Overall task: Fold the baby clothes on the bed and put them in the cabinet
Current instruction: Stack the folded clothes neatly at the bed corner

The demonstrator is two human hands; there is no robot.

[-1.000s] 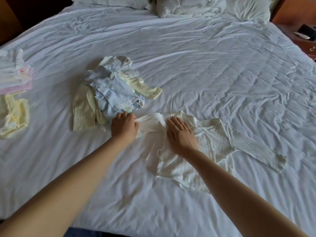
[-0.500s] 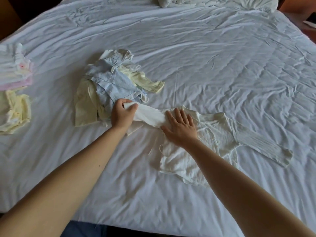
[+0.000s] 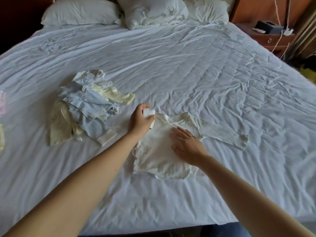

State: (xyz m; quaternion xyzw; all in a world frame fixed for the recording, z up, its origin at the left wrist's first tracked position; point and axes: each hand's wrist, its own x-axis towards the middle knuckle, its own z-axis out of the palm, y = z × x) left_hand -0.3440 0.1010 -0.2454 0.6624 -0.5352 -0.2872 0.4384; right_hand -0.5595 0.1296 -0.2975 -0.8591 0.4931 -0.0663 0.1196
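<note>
A cream long-sleeved baby top lies spread on the white bed near its front edge. My left hand grips the end of the top's left sleeve and holds it lifted over the top's collar. My right hand lies flat with straight fingers on the top's chest. The right sleeve stretches out flat to the right. A loose heap of pale blue and yellow baby clothes lies just left of my left hand.
Pillows and a bunched duvet line the head of the bed. A wooden nightstand with small items and cables stands at the far right. More pink and yellow clothes show at the left edge.
My left hand has picked up the left sleeve and carried it to the right, over the top. My right hand slid down from the shoulder to the chest. The camera tilted up.
</note>
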